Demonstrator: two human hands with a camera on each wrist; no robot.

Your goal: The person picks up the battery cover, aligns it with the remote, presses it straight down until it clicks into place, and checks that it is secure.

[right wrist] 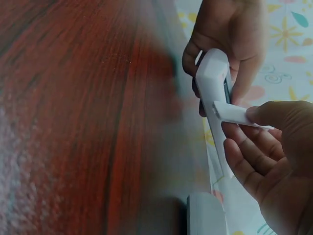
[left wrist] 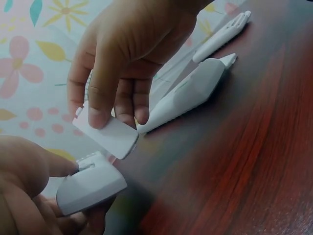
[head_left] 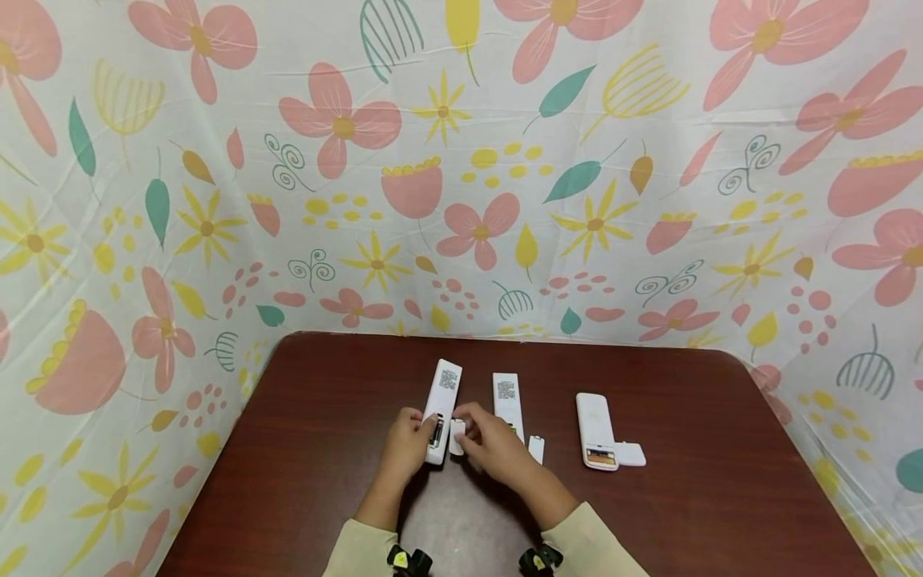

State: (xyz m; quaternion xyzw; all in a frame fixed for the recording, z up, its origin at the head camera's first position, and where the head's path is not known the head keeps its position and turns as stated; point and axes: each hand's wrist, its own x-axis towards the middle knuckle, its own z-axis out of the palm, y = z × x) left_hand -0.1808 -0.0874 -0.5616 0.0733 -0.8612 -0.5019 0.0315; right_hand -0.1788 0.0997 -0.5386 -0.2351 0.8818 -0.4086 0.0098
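Note:
A white remote control (head_left: 442, 390) with its battery compartment uncovered is gripped by my left hand (head_left: 405, 442), the thumb lying at the compartment. Batteries (head_left: 436, 433) show inside it in the head view. My right hand (head_left: 496, 445) pinches a small white battery cover (head_left: 457, 437) between thumb and fingers, right beside the remote. In the left wrist view the cover (left wrist: 110, 134) is held just above the remote's end (left wrist: 93, 186). From the right wrist view, the cover (right wrist: 234, 113) stands at an angle to the remote (right wrist: 213, 73); whether they touch I cannot tell.
A second white remote (head_left: 508, 401) lies behind my right hand, with a loose cover (head_left: 536, 448) beside it. Farther right is a third remote (head_left: 595, 425), its batteries exposed, next to another cover (head_left: 630, 454). The brown table (head_left: 324, 393) meets a flowered cloth (head_left: 461, 240) at the back.

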